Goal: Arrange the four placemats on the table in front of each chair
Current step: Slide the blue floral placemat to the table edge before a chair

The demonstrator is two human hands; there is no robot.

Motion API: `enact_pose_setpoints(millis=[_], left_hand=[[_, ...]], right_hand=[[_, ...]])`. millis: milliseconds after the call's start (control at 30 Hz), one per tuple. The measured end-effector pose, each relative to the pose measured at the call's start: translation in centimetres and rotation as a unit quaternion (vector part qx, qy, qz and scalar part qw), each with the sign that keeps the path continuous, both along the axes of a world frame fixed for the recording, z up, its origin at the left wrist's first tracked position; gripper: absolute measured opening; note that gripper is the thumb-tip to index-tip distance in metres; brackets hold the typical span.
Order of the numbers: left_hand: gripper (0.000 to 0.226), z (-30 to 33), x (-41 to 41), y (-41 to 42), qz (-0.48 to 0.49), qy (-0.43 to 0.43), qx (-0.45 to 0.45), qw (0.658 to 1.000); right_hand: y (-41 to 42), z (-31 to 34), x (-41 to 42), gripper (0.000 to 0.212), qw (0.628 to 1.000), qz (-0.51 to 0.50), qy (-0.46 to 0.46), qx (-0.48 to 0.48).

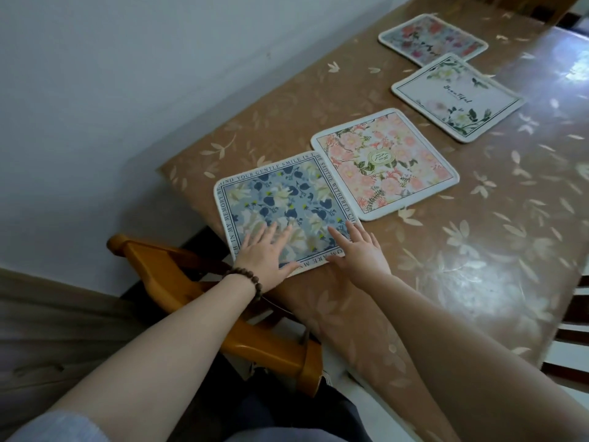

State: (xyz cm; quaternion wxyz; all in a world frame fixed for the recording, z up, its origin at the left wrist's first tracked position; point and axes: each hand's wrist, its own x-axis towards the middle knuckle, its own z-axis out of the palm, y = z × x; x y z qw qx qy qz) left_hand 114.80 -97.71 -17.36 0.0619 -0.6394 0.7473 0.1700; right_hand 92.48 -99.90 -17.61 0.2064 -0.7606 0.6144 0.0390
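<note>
Four square placemats lie in a row along the table's left side. Nearest is a blue floral placemat [280, 202] with lettering round its border. My left hand [266, 260], with a bead bracelet on the wrist, lies flat on its near part, fingers spread. My right hand [360, 250] rests flat on its near right corner. Touching its far corner is a pink floral placemat [384, 162]. Farther on lie a white placemat [455, 97] with green leaves, then a dark-flowered placemat [433, 38] at the far end.
A brown leaf-patterned cloth covers the table [478, 250]. A wooden chair [197, 298] stands pushed in at the near left edge, below my left arm. Another chair's back [570, 320] shows at the right edge. A pale wall runs along the left.
</note>
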Motion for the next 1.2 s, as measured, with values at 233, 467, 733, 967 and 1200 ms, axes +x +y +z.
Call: enact_pose_setpoints(millis=[233,467,733,967,1200], left_hand=[[0.081,0.3,3.6,-4.0,-0.033,-0.015,0.012,0.999],[0.092,-0.4,8.2,-12.1,-0.104,-0.041,0.023,0.993],[0.101,-2.0,11.8,-18.8,-0.193,-0.051,0.047,0.979],[0.106,-3.0,12.8,-20.0,-0.216,-0.043,0.086,0.972],[0.097,-3.3,13.0,-19.5,-0.225,-0.032,0.068,0.971]], right_hand=[[0.3,-0.4,1.7,0.073,0.998,-0.06,-0.001,-0.003],[0.3,-2.1,4.3,0.085,0.979,-0.204,0.004,0.01],[1.0,-3.0,8.9,0.09,0.932,-0.362,0.001,0.028],[1.3,-3.0,11.3,0.09,0.903,-0.428,-0.02,0.035],[1.1,-3.0,11.7,0.087,0.899,-0.434,-0.049,0.032]])
